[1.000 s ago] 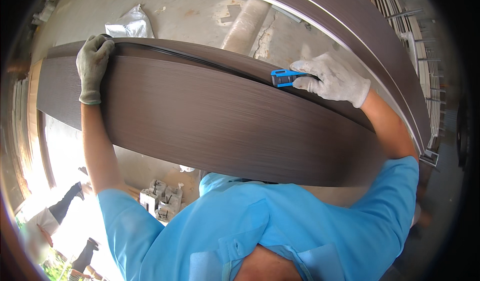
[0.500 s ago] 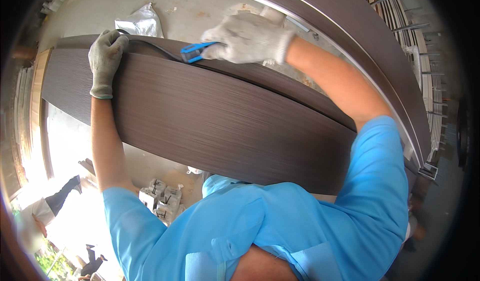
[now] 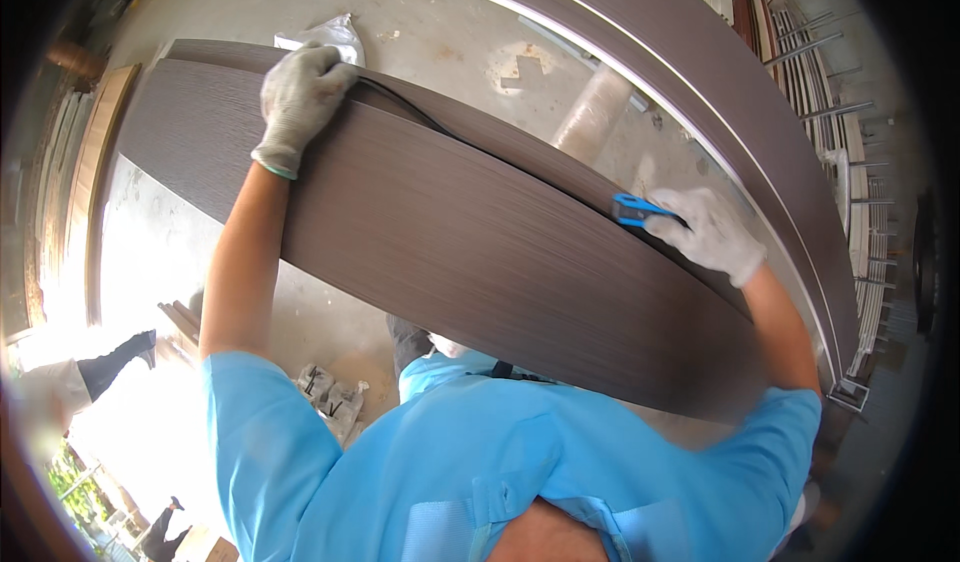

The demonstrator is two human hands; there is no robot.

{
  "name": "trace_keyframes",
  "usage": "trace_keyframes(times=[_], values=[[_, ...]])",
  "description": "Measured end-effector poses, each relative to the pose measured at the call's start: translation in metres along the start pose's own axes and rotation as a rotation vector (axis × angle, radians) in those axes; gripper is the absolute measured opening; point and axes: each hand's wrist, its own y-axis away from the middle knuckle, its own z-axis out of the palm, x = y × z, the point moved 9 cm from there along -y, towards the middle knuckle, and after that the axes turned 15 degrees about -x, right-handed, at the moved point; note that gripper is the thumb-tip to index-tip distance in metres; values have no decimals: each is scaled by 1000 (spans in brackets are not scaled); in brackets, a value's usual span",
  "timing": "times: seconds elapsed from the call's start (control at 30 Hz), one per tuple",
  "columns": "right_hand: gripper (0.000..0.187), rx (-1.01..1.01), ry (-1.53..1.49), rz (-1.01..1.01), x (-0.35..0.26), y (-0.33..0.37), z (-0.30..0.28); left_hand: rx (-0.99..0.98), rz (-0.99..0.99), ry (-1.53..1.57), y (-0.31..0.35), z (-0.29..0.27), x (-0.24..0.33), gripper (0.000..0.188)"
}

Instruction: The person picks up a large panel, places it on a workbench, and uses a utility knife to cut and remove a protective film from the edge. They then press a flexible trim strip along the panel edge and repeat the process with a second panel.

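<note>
A long dark brown wood-grain panel point(image 3: 440, 222) lies slantwise in front of me. Along the groove by its far edge runs a thin black strip point(image 3: 405, 105), rising in a loose curve near the left end. My left hand point(image 3: 302, 97), in a grey work glove, is closed on the strip's left end at the panel's edge. Farther right, my gloved right hand point(image 3: 708, 230) grips a small blue-and-black hand tool point(image 3: 640, 210) over the groove. The tool's working end is blurred against the strip, so its exact kind is unclear.
Another long brown panel point(image 3: 700, 82) with a pale edge curves across the far right. A wrapped roll point(image 3: 595, 117) and clear plastic point(image 3: 335, 37) lie on the floor beyond. Boards point(image 3: 90, 182) stand at left; wrapped parts point(image 3: 335, 402) sit near my left arm.
My right hand has slid far to the right along the groove with the blue tool. The strip now lies flatter there. The whole view has shifted, and the left hand still holds the strip.
</note>
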Motion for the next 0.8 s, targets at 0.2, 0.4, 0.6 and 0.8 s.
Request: trace_keyframes(times=[0.2, 0.4, 0.6, 0.8], values=[[29, 123, 294, -249, -108, -112, -33, -353, 227, 117, -25, -2, 8, 31], [37, 3, 36, 55, -96, -112, -21, -985, 556, 200, -67, -10, -34, 23], [36, 114, -74, 51, -103, -97, -18, -842, 270, 54, -121, -93, -171, 19], [36, 80, -148, 122, -104, -95, -16, -618, 88, -20, -128, -155, -301, 18]])
